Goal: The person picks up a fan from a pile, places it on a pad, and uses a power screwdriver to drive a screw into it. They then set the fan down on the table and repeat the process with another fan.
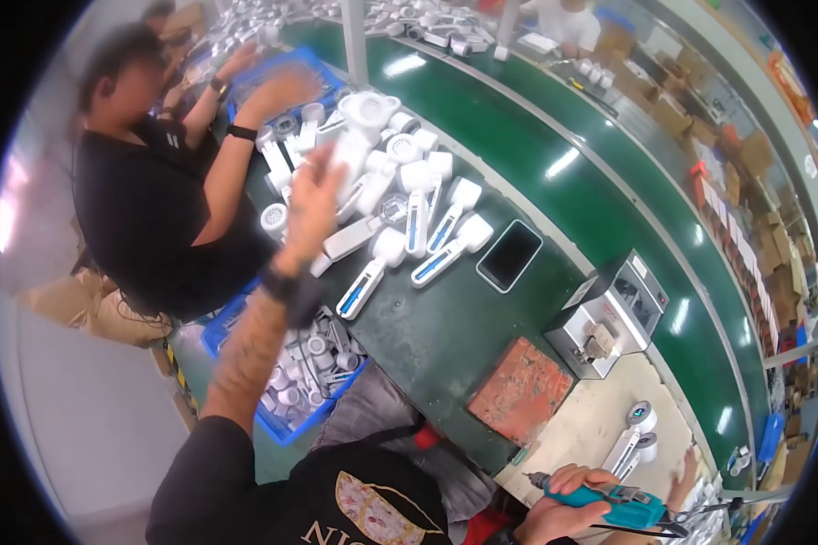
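My left hand is stretched out over a heap of white handheld fan parts on the bench. It is smeared by motion, and a blurred white part shows right at its fingertips; whether it is gripped, I cannot tell. Several fan handles nearest me lie with their open insides up, showing blue strips. At the lower right, my right hand is wrapped round a teal electric screwdriver, its bit pointing left. Beyond it, a white fan piece with round heads rests on the pale board.
A phone, a reddish slab and a metal-cased machine sit on the bench. Blue bins of parts stand left. A co-worker reaches in from the left; another person's hand is at right. Green conveyor behind.
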Tool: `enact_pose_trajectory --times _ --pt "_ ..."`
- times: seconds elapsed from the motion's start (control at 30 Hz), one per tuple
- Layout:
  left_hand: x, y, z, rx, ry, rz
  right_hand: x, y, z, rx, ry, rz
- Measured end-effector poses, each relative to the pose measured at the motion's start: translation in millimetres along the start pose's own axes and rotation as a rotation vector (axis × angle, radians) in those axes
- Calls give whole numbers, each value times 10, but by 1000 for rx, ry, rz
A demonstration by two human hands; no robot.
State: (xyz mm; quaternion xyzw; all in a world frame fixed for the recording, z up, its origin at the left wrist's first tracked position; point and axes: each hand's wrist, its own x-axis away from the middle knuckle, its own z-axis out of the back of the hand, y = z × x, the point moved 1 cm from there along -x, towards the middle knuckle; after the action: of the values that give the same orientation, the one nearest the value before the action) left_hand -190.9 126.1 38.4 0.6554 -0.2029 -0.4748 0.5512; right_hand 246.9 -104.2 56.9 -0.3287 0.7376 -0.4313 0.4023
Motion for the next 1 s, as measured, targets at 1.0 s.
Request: enact_pose_trajectory --times 1.0 --pt "3349 1387 -4134 -296 -1502 -209 479 -179 593 103 69 -180"
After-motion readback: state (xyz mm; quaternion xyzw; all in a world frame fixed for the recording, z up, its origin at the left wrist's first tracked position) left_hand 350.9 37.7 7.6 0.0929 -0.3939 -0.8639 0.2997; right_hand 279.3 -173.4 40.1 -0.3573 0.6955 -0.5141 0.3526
